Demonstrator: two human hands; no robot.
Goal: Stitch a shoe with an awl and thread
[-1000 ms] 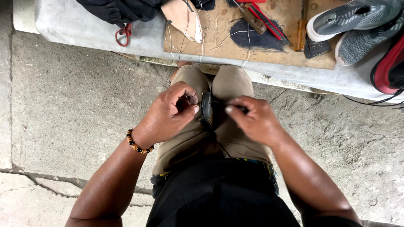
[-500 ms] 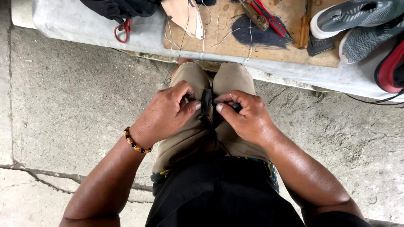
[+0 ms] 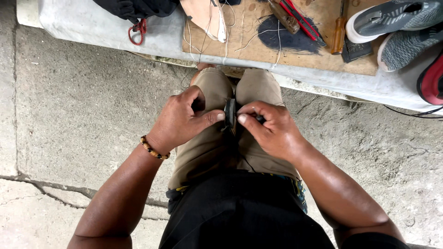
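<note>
Left hand (image 3: 182, 121): curled tight, thumb pressing the near face of a small dark piece (image 3: 230, 115), the other fingers folded behind it and mostly out of sight.
Right hand (image 3: 270, 130): also closed, thumb and forefinger pinching the same piece from 3 o'clock; thumb tips nearly meet.
Dark piece: stands on edge between the knees, above the tan trousers (image 3: 217, 138). Only a thin sliver shows, so what it is, perhaps a strip of leather or sole, is hard to tell.
Bracelet (image 3: 153, 148): brown and amber beads on the left wrist.
Bench (image 3: 106, 39): pale covered slab across 12 o'clock, its far edge cut off by the frame.
Board (image 3: 323, 57): wooden work surface on the bench, strewn with pale thread.
Dark patch (image 3: 288, 37): flat navy shape on the board at 12 o'clock.
Screwdriver (image 3: 339, 27): amber handle, at 1 o'clock, tip out of frame.
Red tool (image 3: 300, 18): red and black handles beside the patch, top end cropped.
Grey shoes (image 3: 399, 27): two, at 2 o'clock, partly cut off.
Red shoe (image 3: 431, 80): only a slice shows at the right edge.
Black bag (image 3: 134, 7): at 11 o'clock, mostly cropped, red loop (image 3: 137, 31) dangling.
Ground (image 3: 69, 115): rough cracked concrete.
</note>
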